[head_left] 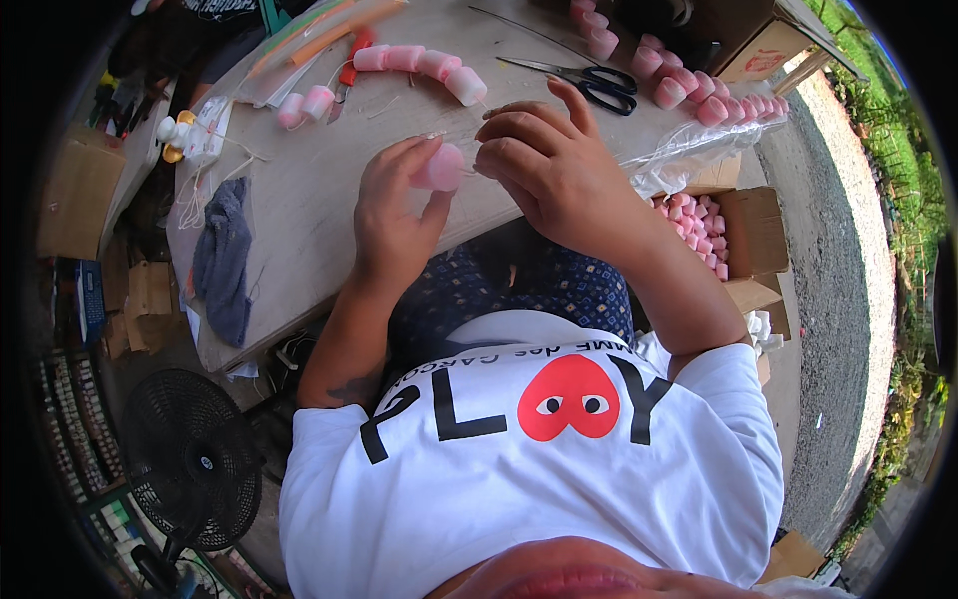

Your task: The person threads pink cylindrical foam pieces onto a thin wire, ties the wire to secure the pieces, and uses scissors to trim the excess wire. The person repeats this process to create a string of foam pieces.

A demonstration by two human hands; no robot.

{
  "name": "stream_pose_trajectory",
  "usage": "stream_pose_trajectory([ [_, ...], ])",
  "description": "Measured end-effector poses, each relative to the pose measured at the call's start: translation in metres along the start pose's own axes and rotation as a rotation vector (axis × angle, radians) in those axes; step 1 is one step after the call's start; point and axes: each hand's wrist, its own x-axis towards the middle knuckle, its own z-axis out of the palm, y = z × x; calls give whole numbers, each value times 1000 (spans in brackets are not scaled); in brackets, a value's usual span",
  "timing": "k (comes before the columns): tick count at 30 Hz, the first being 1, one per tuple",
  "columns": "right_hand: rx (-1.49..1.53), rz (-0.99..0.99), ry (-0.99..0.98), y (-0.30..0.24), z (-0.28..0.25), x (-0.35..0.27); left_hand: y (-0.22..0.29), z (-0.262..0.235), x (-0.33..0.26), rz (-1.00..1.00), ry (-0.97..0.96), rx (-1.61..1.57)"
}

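- The left hand [394, 215] holds a small pink foam cylinder [440, 168] between the thumb and the curled fingers [404, 160], which close narrowly around it just above the near edge of the wooden table [319, 200].
- The right hand [544, 165] sits just beside that piece, its thumb and fingertips pinched together at the piece's right side; the index finger [576, 100] is stretched out and the others bend loosely. Whether a thread or needle is pinched there is too fine to tell.
- A short string of pink foam cylinders [419, 65] lies further back on the table, and two more pieces [304, 105] lie to its left.
- Black-handled scissors [589, 82] lie on the table beyond the right hand, blades pointing left.
- A longer chain of pink pieces [689, 85] curves along the right end of the table, over a clear plastic bag [689, 150] that hangs off the edge.
- An open brown cardboard box [748, 230] stands below the table's right end, filled with loose pink pieces [694, 230].
- Another brown carton with a red mark [763, 55] stands at the far right corner.
- A grey-blue cloth [225, 260] lies on the left part of the table, near small white and gold pieces [178, 135].
- A long clear packet holding orange and green strips [309, 40] lies at the far edge.
- A black fan [190, 459] stands at lower left, with brown boxes [75, 190] beside the table.
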Motion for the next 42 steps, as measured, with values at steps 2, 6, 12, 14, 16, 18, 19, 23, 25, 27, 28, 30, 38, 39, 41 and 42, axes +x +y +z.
stream_pose_trajectory([
  [2,40,27,24,2,2,1,-4,-1,-3,-48,2,-33],
  [6,181,74,66,5,6,-1,-7,2,-3,-124,-14,-198],
  [12,339,141,146,7,16,-6,-1,11,-4,-145,-11,-285],
  [14,330,136,125,9,19,-9,1,11,-4,-158,-20,-303],
  [16,307,128,103,10,18,-10,0,11,-4,-165,-21,-307],
  [18,270,117,79,8,16,-10,0,10,-4,-173,-42,-313],
  [19,253,110,77,7,15,-10,-1,9,-4,-175,-64,-317],
  [23,171,71,69,5,14,-8,0,8,-3,-146,-86,-321],
  [25,154,72,72,6,14,-7,0,7,-1,-131,-91,-318],
  [27,168,99,81,7,13,-8,1,4,0,-151,-96,-346],
  [28,223,140,75,9,14,-9,2,3,0,-178,-101,-378],
  [30,334,221,62,14,15,-13,0,0,3,-173,-128,-378],
  [38,157,76,97,9,8,-10,-4,-1,3,-205,-88,-418],
  [39,140,70,97,8,8,-10,-4,-3,3,-180,-101,-382],
  [41,114,58,90,9,8,-12,-3,-7,7,-130,-125,-310],
  [42,101,52,87,10,7,-13,-2,-7,7,-125,-131,-305],
])
